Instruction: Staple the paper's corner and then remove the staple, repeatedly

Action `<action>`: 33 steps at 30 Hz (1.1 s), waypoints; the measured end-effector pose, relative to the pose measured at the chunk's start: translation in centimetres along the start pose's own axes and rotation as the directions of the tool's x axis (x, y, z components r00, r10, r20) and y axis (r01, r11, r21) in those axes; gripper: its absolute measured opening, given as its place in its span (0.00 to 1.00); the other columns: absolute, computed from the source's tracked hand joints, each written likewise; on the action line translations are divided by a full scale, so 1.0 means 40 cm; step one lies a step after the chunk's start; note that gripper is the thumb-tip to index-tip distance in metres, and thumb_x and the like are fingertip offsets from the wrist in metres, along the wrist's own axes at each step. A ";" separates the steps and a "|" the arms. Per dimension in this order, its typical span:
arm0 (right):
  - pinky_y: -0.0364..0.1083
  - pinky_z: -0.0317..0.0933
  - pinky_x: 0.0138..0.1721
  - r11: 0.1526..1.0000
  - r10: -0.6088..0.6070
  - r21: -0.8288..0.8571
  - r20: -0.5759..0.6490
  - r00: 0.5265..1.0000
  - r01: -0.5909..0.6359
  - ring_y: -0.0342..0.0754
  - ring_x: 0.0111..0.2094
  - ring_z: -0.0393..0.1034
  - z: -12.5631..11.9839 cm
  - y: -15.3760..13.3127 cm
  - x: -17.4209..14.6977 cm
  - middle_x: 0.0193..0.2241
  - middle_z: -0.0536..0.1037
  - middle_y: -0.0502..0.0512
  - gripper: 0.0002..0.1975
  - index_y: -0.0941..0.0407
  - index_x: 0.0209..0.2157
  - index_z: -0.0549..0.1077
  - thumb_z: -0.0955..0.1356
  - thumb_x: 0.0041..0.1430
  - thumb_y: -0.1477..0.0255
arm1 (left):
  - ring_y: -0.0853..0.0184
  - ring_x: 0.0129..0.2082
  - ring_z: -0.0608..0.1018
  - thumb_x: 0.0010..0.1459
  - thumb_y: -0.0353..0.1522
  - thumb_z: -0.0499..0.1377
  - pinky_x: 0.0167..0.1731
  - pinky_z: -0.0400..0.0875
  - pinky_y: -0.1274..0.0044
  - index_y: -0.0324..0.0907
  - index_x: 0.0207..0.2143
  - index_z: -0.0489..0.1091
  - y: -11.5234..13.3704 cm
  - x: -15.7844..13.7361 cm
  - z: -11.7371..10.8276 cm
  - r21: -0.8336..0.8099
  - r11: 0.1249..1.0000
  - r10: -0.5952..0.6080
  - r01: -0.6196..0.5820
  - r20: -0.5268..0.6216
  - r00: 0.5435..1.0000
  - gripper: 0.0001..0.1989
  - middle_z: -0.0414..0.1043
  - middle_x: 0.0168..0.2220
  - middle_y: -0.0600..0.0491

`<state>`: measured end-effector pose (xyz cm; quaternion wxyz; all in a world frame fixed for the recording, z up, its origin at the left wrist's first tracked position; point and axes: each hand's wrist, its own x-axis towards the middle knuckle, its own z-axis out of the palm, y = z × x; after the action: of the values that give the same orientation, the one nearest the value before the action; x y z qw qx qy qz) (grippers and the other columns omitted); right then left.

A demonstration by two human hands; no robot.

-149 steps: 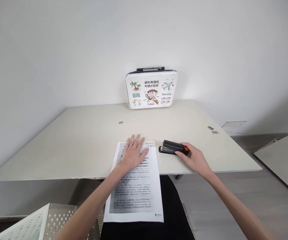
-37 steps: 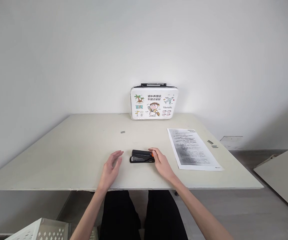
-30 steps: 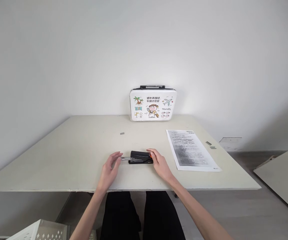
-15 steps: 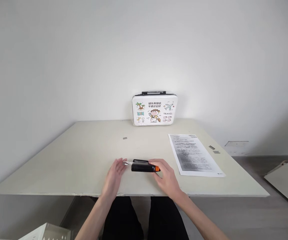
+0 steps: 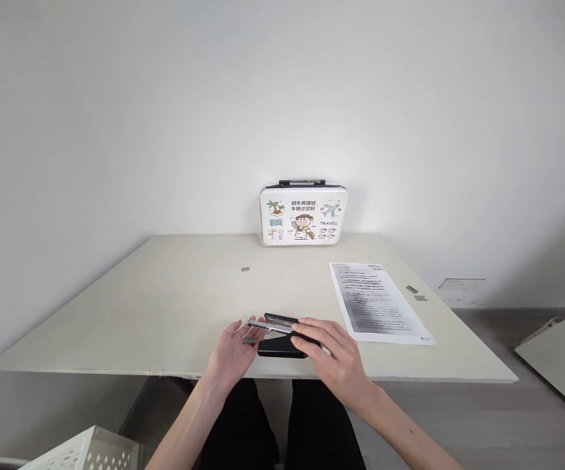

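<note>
A black stapler (image 5: 282, 346) is held in front of me over the near middle of the table, swung open, its metal staple channel (image 5: 265, 326) pointing left between the top and the base. My right hand (image 5: 334, 352) grips its right end, fingers over the top. At its left end is my left hand (image 5: 233, 349), palm turned up and fingers curled. A small grey strip of staples (image 5: 250, 340) rests in those left fingers, close to the channel's tip.
A sheet of printed paper (image 5: 377, 303) lies to the right. Grey staple strips (image 5: 411, 289) are beside it, and another staple strip (image 5: 245, 269) lies further back. A white cartoon case (image 5: 304, 215) stands against the wall. A white perforated basket (image 5: 91, 450) sits below left.
The stapler has been turned and opened wider, showing its staple channel. My left hand has rolled palm up, and a staple strip now shows in its fingers.
</note>
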<state>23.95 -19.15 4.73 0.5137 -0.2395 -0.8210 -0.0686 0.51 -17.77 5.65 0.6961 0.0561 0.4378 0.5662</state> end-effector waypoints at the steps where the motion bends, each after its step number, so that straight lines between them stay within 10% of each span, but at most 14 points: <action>1: 0.55 0.74 0.50 0.998 0.055 0.027 -0.020 0.998 -0.054 0.52 0.56 0.75 -0.001 0.002 -0.004 0.49 0.82 0.56 0.24 0.51 0.53 0.75 0.65 0.63 0.89 | 0.66 0.30 0.76 0.68 0.28 0.51 0.33 0.72 0.75 0.35 0.40 0.75 -0.005 -0.001 -0.006 0.036 0.997 0.067 -0.067 0.000 0.998 0.12 0.73 0.32 0.47; 4: 0.57 0.74 0.53 0.964 0.246 0.117 -0.062 0.967 -0.238 0.52 0.56 0.75 0.004 0.010 -0.022 0.50 0.81 0.55 0.27 0.48 0.54 0.75 0.62 0.62 0.89 | 0.70 0.25 0.65 0.67 0.33 0.57 0.31 0.66 0.78 0.40 0.48 0.77 -0.022 -0.015 -0.030 0.310 0.875 0.361 -0.371 0.091 0.928 0.12 0.61 0.27 0.57; 7: 0.57 0.74 0.54 0.903 0.406 0.179 -0.054 0.912 -0.391 0.52 0.56 0.75 0.020 0.019 -0.040 0.52 0.79 0.56 0.25 0.48 0.52 0.76 0.63 0.61 0.86 | 0.68 0.28 0.63 0.66 0.42 0.59 0.35 0.65 0.76 0.46 0.59 0.74 -0.036 -0.033 -0.044 0.615 0.566 0.521 -0.548 0.248 0.817 0.22 0.58 0.28 0.58; 11: 0.56 0.74 0.53 0.821 0.542 0.219 -0.014 0.840 -0.527 0.54 0.55 0.75 0.060 0.028 -0.047 0.52 0.80 0.55 0.19 0.48 0.50 0.77 0.64 0.62 0.81 | 0.66 0.30 0.63 0.66 0.44 0.56 0.34 0.63 0.74 0.45 0.63 0.71 -0.048 -0.026 -0.039 0.754 0.219 0.530 -0.619 0.441 0.724 0.26 0.57 0.30 0.56; 15: 0.55 0.71 0.54 0.742 0.632 0.259 0.040 0.774 -0.619 0.55 0.53 0.76 0.115 0.043 -0.027 0.50 0.81 0.55 0.12 0.50 0.49 0.77 0.68 0.65 0.72 | 0.66 0.30 0.63 0.64 0.40 0.58 0.31 0.62 0.75 0.43 0.57 0.76 -0.041 0.019 -0.040 0.747 0.073 0.474 -0.661 0.557 0.682 0.22 0.54 0.30 0.56; 17: 0.54 0.70 0.53 0.686 0.680 0.275 0.088 0.728 -0.674 0.55 0.50 0.77 0.148 0.063 -0.010 0.48 0.82 0.56 0.11 0.51 0.48 0.77 0.69 0.65 0.67 | 0.67 0.29 0.62 0.61 0.39 0.60 0.32 0.62 0.75 0.43 0.55 0.77 -0.022 0.044 -0.052 0.743 0.144 0.481 -0.654 0.525 0.702 0.21 0.54 0.29 0.57; 20: 0.53 0.69 0.52 0.627 0.694 0.317 0.189 0.695 -0.712 0.56 0.47 0.78 0.218 0.118 0.017 0.45 0.83 0.56 0.13 0.52 0.46 0.78 0.71 0.63 0.62 | 0.70 0.27 0.60 0.60 0.39 0.63 0.30 0.60 0.77 0.42 0.57 0.75 0.018 0.070 -0.082 0.633 0.514 0.481 -0.579 0.346 0.805 0.23 0.55 0.28 0.59; 24: 0.54 0.68 0.52 0.595 0.679 0.364 0.249 0.691 -0.717 0.56 0.44 0.78 0.357 0.213 0.059 0.43 0.84 0.55 0.18 0.53 0.45 0.78 0.74 0.56 0.58 | 0.74 0.23 0.57 0.58 0.32 0.65 0.24 0.58 0.80 0.37 0.47 0.75 0.060 0.083 -0.120 0.079 0.927 0.356 -0.368 0.135 0.925 0.15 0.51 0.26 0.61; 27: 0.54 0.68 0.52 0.607 0.644 0.349 0.311 0.699 -0.714 0.55 0.45 0.77 0.473 0.260 0.104 0.43 0.83 0.54 0.17 0.52 0.45 0.77 0.73 0.56 0.59 | 0.75 0.21 0.59 0.59 0.27 0.62 0.22 0.60 0.81 0.37 0.42 0.73 0.071 0.085 -0.136 -0.196 0.949 0.272 -0.245 0.125 0.954 0.08 0.53 0.25 0.61; 33: 0.53 0.68 0.52 0.646 0.588 0.329 0.359 0.724 -0.688 0.54 0.44 0.77 0.623 0.287 0.195 0.43 0.83 0.53 0.15 0.52 0.45 0.77 0.72 0.58 0.63 | 0.73 0.23 0.67 0.66 0.30 0.55 0.25 0.68 0.80 0.35 0.46 0.73 0.072 0.086 -0.144 -0.241 0.947 0.245 -0.214 0.109 0.963 0.11 0.65 0.29 0.54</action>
<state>6.30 2.34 -1.50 0.4505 -0.3981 -0.7267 0.3324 -5.57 -16.27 1.92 0.6557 0.0656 0.3118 0.6845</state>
